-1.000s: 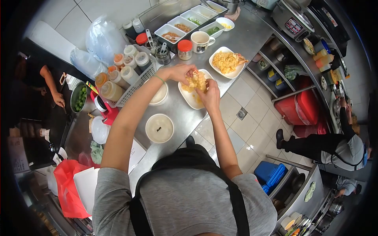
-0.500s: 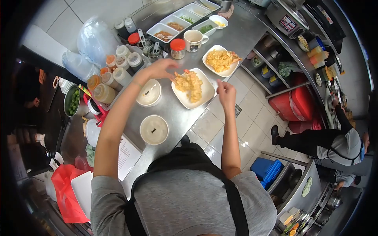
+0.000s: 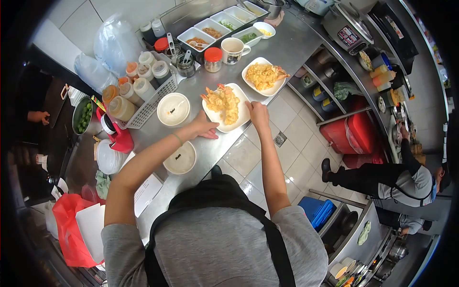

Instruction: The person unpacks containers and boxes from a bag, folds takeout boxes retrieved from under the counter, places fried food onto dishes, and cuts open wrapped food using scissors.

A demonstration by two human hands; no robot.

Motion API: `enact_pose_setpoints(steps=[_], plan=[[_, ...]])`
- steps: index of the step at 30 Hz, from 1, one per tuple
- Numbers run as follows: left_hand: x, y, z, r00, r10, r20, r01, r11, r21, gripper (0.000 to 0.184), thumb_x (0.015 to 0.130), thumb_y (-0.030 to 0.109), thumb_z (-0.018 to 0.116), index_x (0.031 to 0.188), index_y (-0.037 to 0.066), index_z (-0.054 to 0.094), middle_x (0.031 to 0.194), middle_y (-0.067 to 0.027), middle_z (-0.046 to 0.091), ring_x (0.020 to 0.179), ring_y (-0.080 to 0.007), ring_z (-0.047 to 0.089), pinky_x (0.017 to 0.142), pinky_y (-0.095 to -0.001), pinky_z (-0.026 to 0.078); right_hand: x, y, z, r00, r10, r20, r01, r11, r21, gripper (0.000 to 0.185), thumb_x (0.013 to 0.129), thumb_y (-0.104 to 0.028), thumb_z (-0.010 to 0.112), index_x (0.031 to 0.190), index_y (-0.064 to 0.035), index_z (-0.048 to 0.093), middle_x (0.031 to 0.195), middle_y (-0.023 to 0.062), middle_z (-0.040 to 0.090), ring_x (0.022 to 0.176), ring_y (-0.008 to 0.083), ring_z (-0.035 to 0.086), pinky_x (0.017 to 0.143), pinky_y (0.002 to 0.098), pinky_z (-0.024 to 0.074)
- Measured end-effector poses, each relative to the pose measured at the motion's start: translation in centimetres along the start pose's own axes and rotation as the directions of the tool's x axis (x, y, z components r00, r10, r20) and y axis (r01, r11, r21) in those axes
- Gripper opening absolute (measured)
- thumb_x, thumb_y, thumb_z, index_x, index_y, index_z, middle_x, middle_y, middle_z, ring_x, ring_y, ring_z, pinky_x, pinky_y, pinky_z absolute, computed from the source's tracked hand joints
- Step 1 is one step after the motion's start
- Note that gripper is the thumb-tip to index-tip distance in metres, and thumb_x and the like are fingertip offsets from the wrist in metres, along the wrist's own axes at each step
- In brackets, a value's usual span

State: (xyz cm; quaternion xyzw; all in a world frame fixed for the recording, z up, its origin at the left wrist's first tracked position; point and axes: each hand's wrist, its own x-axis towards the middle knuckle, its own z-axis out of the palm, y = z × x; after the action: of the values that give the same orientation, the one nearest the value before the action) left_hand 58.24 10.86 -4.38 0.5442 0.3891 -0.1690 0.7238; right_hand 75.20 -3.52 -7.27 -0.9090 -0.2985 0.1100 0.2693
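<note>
A white square plate (image 3: 243, 116) holds battered fried shrimp (image 3: 224, 106) with orange tails, near the counter's front edge. My left hand (image 3: 204, 127) is at the plate's near left edge, thumb by the rim and fingers along the side. On the opposite side, my right hand (image 3: 258, 115) pinches the right rim. A second white plate (image 3: 271, 90) with fried shrimp sits farther back to the right. To the left stands a white bowl (image 3: 167, 118) with a small spoon-like piece inside. Another bowl (image 3: 180, 165) is partly hidden behind my left forearm.
Sauce bottles (image 3: 143, 89) stand in a white basket (image 3: 153, 103) at left. Behind the plates are a red-lidded jar (image 3: 213, 60), a mug (image 3: 233, 50) and topping trays (image 3: 209, 29). The steel counter's edge borders a tiled floor (image 3: 299, 131). A person (image 3: 399, 184) works at right.
My left hand has moved from the plate's far left corner toward me to its near left edge. My right hand has come in to the right rim. The head view has shifted slightly.
</note>
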Motion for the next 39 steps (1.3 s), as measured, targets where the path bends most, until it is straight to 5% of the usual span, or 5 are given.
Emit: enact_pose_setpoints(steps=[10,24,26,34,39], plan=[[2.8,-2.1,1.3,0.976,0.184,-0.116,-0.205,0.957,-0.203,0.072,0.074,-0.014,0.053,0.123,0.008,0.005,0.125,-0.024,0.032,0.084,-0.0389,0.061,0.063,-0.0419,0.059,2.6,-1.4,-0.2,0.967,-0.253,-0.014,0.251,0.963,-0.098,0.028,0.083,-0.028,0.057,0.077,-0.001,0.061,0.074,0.0221,0.061,0.074,0.0393,0.059,0.064,0.0442,0.0466],[1.6,-2.2,2.0,0.914,0.258,-0.315,-0.287,0.957,-0.049,0.033,0.096,0.03,0.027,0.115,0.002,0.028,0.071,-0.0157,0.059,0.046,-0.0212,0.059,0.037,-0.0286,0.05,-2.7,-2.2,-3.7,0.982,-0.169,0.085,0.136,0.943,0.303,0.029,0.078,-0.011,0.058,0.105,0.0018,0.055,0.086,0.0271,0.059,0.081,0.0416,0.058,0.071,0.0422,0.0467],[0.4,-1.7,1.9,0.913,0.277,-0.301,-0.302,0.953,-0.038,0.034,0.096,0.03,0.028,0.116,0.002,0.028,0.071,-0.0157,0.059,0.046,-0.021,0.059,0.037,-0.0285,0.05,-3.0,-1.6,-3.0,0.838,-0.505,-0.208,0.539,0.825,0.167,0.045,0.073,-0.007,0.062,0.117,-0.001,0.05,0.075,0.0213,0.06,0.068,0.0342,0.062,0.06,0.0384,0.0458],[-8.3,1.0,-1.6,0.92,0.34,-0.195,-0.356,0.933,-0.056,0.038,0.095,0.03,0.034,0.121,0.003,0.035,0.081,-0.0128,0.061,0.049,-0.0179,0.06,0.037,-0.028,0.05,-5.5,-6.9,-9.0,0.941,-0.296,-0.167,0.335,0.887,0.318,0.054,0.083,-0.003,0.048,0.135,-0.006,0.033,0.063,0.0084,0.058,0.051,0.0125,0.054,0.046,0.0276,0.0459],[-19.4,2.4,-7.7,0.928,0.332,-0.171,-0.336,0.942,0.009,0.041,0.094,0.033,0.035,0.123,0.004,0.036,0.09,-0.012,0.061,0.052,-0.0153,0.06,0.042,-0.0246,0.051,-5.5,-9.0,-10.1,0.916,-0.253,-0.311,0.375,0.816,0.44,0.018,0.089,-0.014,0.053,0.1,0.0001,0.056,0.073,0.0057,0.057,0.059,0.0102,0.057,0.05,0.0227,0.0452]])
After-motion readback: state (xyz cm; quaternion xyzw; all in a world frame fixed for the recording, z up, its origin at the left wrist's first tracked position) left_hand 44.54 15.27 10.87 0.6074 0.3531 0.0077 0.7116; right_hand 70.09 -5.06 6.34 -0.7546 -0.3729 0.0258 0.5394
